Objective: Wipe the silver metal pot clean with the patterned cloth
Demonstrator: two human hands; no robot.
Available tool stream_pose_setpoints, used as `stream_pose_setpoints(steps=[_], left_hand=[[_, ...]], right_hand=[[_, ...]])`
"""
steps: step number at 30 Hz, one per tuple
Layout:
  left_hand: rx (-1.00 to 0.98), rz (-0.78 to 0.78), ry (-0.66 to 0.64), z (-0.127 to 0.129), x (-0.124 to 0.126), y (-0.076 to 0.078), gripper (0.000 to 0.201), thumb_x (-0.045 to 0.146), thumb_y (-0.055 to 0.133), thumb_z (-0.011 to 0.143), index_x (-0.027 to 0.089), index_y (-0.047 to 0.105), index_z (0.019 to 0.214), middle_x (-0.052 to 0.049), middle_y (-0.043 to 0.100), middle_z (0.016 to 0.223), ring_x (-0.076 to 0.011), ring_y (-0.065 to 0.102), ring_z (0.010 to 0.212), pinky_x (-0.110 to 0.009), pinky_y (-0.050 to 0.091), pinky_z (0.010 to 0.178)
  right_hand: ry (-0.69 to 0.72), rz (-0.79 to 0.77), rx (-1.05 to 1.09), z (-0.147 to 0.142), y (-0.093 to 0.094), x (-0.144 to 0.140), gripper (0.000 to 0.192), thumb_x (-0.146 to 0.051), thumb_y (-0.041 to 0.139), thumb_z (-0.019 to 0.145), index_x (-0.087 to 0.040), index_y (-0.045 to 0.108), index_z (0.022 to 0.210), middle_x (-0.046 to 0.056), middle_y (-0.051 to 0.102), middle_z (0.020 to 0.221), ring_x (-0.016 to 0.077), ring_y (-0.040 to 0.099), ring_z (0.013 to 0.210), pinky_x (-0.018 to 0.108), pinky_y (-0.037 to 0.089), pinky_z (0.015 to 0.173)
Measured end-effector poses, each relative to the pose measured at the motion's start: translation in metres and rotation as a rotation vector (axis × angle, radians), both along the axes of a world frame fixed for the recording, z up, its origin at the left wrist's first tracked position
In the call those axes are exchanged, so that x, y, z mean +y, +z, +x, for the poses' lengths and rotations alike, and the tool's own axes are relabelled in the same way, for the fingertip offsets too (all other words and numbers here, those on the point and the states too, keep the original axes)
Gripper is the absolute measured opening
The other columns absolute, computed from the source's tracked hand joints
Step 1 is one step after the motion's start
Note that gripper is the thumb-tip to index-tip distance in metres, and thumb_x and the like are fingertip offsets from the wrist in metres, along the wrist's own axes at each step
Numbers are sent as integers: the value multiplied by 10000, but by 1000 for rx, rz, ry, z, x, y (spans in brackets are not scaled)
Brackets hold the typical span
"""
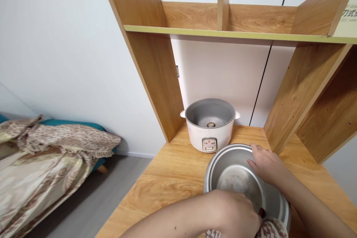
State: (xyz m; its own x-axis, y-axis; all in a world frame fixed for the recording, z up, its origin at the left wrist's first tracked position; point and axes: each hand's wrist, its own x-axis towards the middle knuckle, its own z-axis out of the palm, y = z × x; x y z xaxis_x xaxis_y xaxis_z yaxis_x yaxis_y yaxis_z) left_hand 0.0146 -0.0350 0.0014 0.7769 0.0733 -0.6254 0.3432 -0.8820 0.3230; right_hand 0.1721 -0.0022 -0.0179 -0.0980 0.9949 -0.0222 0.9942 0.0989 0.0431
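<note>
1. In the lower right of the frame, the right hand (pixel 266 165) rests on the far rim of a round, dull-silver metal inner pot (pixel 237 178). Its fingers curl loosely over the edge, apparently to keep the pot from turning.
2. The left hand (pixel 237 212), at the bottom centre, reaches down into the pot with its fingers bent and closed. Whether it grips anything I cannot tell, though something small and dark red (pixel 261 212) shows just beside it.
3. A patterned brown-and-white cloth (pixel 272 228) lies at the pot's near edge, at the very bottom of the frame, partly hidden by the left hand.
4. The pot stands on a light, grained wooden desk (pixel 173 171), tilted a little toward the camera so its scuffed, matt inside shows.
5. Just behind it, at centre frame, stands a white cylindrical rice cooker body (pixel 209 124), lidless, with a grey hollow, a heating plate at the bottom and a small switch panel facing forward.
6. Wooden shelves (pixel 223 18) rise above, and a bed with a leopard-print blanket (pixel 50 148) lies at lower left.
</note>
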Motion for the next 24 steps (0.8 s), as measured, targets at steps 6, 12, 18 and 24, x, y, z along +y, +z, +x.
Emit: stream_pose_setpoints(steps=[6,12,18,24], left_hand=[[-46,13,8,0,-1,-1,554,484,603,730,42,699,1051,-189,731,841,-299,687,740,-351,478,565],[96,-49,20,2,-1,9,516,302,582,737,10,658,1156,-222,728,970,-288,701,810,-326,481,553],[-55,-51,29,-1,1,-4,621,487,616,717,40,665,1145,-204,732,880,-308,691,731,-355,483,548],[-100,9,10,-2,0,-6,517,521,557,763,68,722,948,-167,721,776,-282,668,676,-353,480,568]], right_hand=[[-12,-19,0,0,0,1,169,-334,446,934,-186,473,1011,135,659,1033,291,669,907,326,379,682],[-3,5,-2,1,-2,0,180,-335,452,926,-185,479,1022,129,668,1028,304,672,903,332,371,666],[3,5,-1,1,-2,1,170,-330,443,928,-186,476,1013,124,666,1024,304,674,897,329,366,651],[-13,-9,-7,1,-3,2,177,-342,454,931,-189,469,1018,130,662,1039,291,671,909,321,369,670]])
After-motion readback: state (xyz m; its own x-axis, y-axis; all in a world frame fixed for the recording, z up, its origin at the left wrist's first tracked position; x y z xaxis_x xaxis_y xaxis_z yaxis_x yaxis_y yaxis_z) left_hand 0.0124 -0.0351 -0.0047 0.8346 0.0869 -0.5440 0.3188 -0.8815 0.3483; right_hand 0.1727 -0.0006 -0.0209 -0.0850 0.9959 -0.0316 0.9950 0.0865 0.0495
